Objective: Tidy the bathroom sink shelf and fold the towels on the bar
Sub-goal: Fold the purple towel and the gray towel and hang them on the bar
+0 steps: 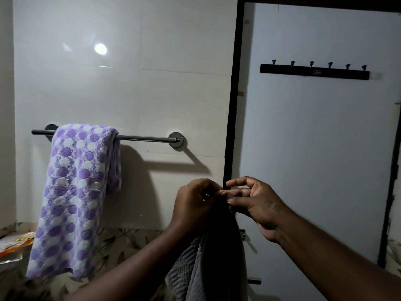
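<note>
Far left of the towel bar point(143, 138), low down, an orange-and-clear plastic packet point(15, 244) lies on a floral-patterned ledge point(117, 242). The chrome bar itself is fixed to the white tiled wall point(130, 83) on two round mounts, and over its left part hangs a purple-and-white dotted towel point(73, 196), folded lengthwise and draped so its front length falls well below the bar; the right half of the bar is bare.

Below and to the right of the bar's right mount, the left hand point(193, 205) is curled closed around the top edge of a grey textured towel point(195, 276), which hangs straight down from the grip (its upper part is in deep shadow, so the exact fold is hard to read). Touching it from the right, the right hand point(258, 205) pinches the same top edge between thumb and fingertips, the other fingers loosely spread. Both hands meet just in front of the black door frame point(233, 105).

Right of the bar, past that frame, stands a pale door point(314, 148) with a black hook rail point(314, 71) carrying six pegs, mounted higher than the bar.
</note>
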The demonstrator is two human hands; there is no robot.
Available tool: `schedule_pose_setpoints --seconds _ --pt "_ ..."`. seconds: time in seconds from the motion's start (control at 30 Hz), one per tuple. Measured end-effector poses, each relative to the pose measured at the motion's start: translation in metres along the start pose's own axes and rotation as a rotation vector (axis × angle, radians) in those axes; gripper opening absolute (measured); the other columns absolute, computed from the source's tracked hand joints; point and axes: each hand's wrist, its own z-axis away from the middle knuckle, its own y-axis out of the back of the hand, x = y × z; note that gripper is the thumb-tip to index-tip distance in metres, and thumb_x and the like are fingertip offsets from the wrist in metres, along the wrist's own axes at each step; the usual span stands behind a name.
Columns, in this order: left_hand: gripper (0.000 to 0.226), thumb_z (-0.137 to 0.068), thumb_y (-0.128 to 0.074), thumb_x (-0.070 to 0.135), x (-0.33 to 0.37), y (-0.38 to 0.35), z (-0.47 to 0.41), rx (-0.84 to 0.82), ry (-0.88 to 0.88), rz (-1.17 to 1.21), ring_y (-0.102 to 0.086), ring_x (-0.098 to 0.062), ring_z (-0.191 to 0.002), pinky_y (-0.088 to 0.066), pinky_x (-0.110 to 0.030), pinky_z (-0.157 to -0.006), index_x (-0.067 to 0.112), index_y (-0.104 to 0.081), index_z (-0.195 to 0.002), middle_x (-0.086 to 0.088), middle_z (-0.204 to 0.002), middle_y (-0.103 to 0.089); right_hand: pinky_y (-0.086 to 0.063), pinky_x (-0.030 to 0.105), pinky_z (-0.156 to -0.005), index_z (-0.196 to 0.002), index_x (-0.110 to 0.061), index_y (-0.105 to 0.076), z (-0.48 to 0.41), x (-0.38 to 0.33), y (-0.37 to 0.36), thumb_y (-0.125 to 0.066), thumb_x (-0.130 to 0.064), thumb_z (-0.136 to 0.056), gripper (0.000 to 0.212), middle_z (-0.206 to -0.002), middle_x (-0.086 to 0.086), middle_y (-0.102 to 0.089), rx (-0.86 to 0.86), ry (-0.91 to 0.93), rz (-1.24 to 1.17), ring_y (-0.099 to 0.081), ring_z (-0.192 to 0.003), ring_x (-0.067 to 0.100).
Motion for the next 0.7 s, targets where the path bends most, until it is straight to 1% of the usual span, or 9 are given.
schedule_pose_setpoints --seconds 0.07,0.13,0.2,0.3,0.4,0.47,0.57,0.63,0.7 --pt "0.009 -0.083 -0.078 0.039 0.001 -0.001 -0.001 0.019 -0.028 0.003 -0.072 -0.004 -0.074 -0.058 -0.028 -0.066 0.033 -0.071 -0.084 0.013 -0.079 -0.076 -0.062 0.032 -0.080 -0.113 -0.003 -0.067 -0.002 -0.004 0.003 -0.073 0.011 -0.084 0.033 -0.101 0.018 -0.079 0.009 -0.029 -0.031 -0.077 -0.096 0.027" --pt "0.011 -0.084 -0.076 0.036 0.001 -0.002 -0.002 0.018 -0.011 0.066 -0.072 -0.005 -0.076 -0.058 -0.029 -0.069 0.030 -0.067 -0.082 0.009 -0.080 -0.075 -0.060 0.026 -0.069 -0.109 -0.001 -0.068 -0.004 -0.008 0.005 -0.074 0.011 -0.082 0.030 -0.092 0.014 -0.080 0.051 -0.058 -0.062 -0.076 -0.081 0.019" --pt "0.015 -0.085 -0.076 0.031 0.001 -0.004 -0.003 0.019 0.036 0.132 -0.069 -0.009 -0.073 -0.057 -0.038 -0.066 0.030 -0.063 -0.078 0.003 -0.079 -0.073 -0.059 0.025 -0.064 -0.103 0.000 -0.069 -0.006 -0.010 0.006 -0.075 0.013 -0.080 0.028 -0.084 0.011 -0.079 0.132 -0.048 -0.041 -0.075 -0.073 0.017" --pt "0.018 -0.085 -0.078 0.025 0.001 -0.008 -0.003 0.009 0.062 0.165 -0.065 -0.014 -0.070 -0.055 -0.050 -0.065 0.027 -0.062 -0.076 -0.003 -0.077 -0.073 -0.063 0.030 -0.072 -0.095 -0.002 -0.069 -0.006 -0.009 -0.002 -0.079 0.010 -0.078 0.024 -0.082 0.012 -0.079 0.209 0.017 0.039 -0.078 -0.081 0.025" --pt "0.020 -0.083 -0.080 0.030 0.003 -0.010 -0.005 0.007 0.051 0.117 -0.065 -0.013 -0.065 -0.056 -0.046 -0.061 0.021 -0.063 -0.077 -0.003 -0.073 -0.073 -0.062 0.029 -0.075 -0.092 -0.006 -0.070 -0.004 -0.005 -0.011 -0.084 0.001 -0.077 0.021 -0.083 0.014 -0.079 0.206 0.059 0.086 -0.076 -0.082 0.024" --pt "0.025 -0.082 -0.083 0.031 0.004 -0.009 -0.010 0.023 0.075 0.116 -0.068 -0.022 -0.064 -0.056 -0.048 -0.060 0.018 -0.064 -0.075 -0.004 -0.071 -0.073 -0.062 0.029 -0.075 -0.095 -0.005 -0.070 -0.004 -0.004 -0.012 -0.073 0.008 -0.083 0.018 -0.085 0.014 -0.079 0.176 0.047 0.053 -0.075 -0.083 0.023" --pt "0.037 -0.072 -0.088 0.035 0.010 -0.005 -0.016 -0.015 0.135 0.205 -0.067 -0.026 -0.065 -0.057 -0.054 -0.061 0.007 -0.064 -0.072 -0.015 -0.071 -0.073 -0.062 0.039 -0.088 -0.101 -0.007 -0.070 -0.004 -0.006 -0.009 -0.066 0.009 -0.088 0.021 -0.095 0.016 -0.079 0.121 0.021 0.002 -0.075 -0.094 0.028" --pt "0.045 -0.065 -0.089 0.037 0.014 -0.004 -0.018 -0.045 0.177 0.299 -0.064 -0.027 -0.065 -0.055 -0.048 -0.061 0.003 -0.060 -0.070 -0.027 -0.073 -0.070 -0.060 0.041 -0.093 -0.104 -0.007 -0.070 -0.004 -0.007 -0.007 -0.066 0.008 -0.088 0.022 -0.102 0.018 -0.078 0.084 0.006 -0.066 -0.074 -0.098 0.028" --pt "0.040 -0.068 -0.091 0.028 0.016 -0.002 -0.021 -0.052 0.199 0.330 -0.064 -0.026 -0.063 -0.051 -0.043 -0.060 0.006 -0.058 -0.067 -0.029 -0.072 -0.069 -0.057 0.039 -0.095 -0.106 -0.008 -0.070 -0.003 -0.008 -0.005 -0.068 0.009 -0.085 0.027 -0.101 0.014 -0.078 0.044 -0.002 -0.120 -0.073 -0.096 0.025"
